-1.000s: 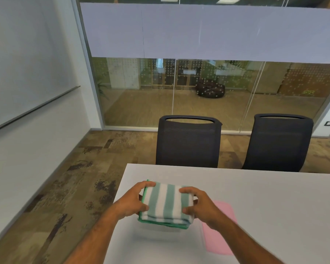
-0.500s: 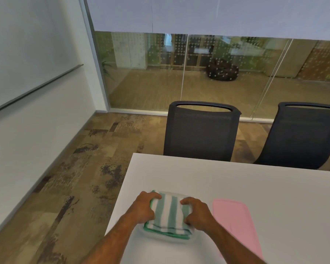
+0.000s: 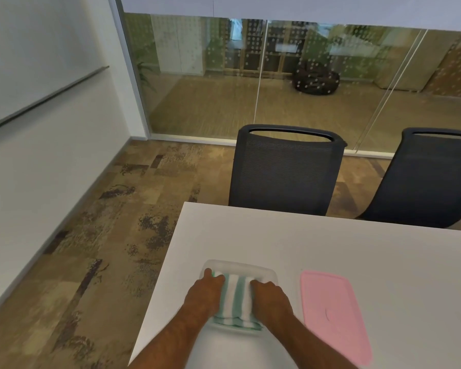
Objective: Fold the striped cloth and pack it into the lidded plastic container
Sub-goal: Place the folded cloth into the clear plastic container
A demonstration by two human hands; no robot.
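Since a second ago the folded striped cloth [image 3: 234, 299] has gone down from above the table [image 3: 330, 249] into the clear container [image 3: 261, 270]. The left hand [image 3: 204, 295] and right hand [image 3: 270, 296] press its sides, fingers curled around it. The pink lid [image 3: 333, 315] lies just beside.

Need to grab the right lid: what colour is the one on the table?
Pink; the lid shows plainly in the head view.

We count two hands, left [image 3: 204, 295] and right [image 3: 270, 296]; one striped cloth [image 3: 236, 299], one clear container [image 3: 238, 267], one pink lid [image 3: 333, 315], two chairs [image 3: 285, 171] at twelve o'clock.
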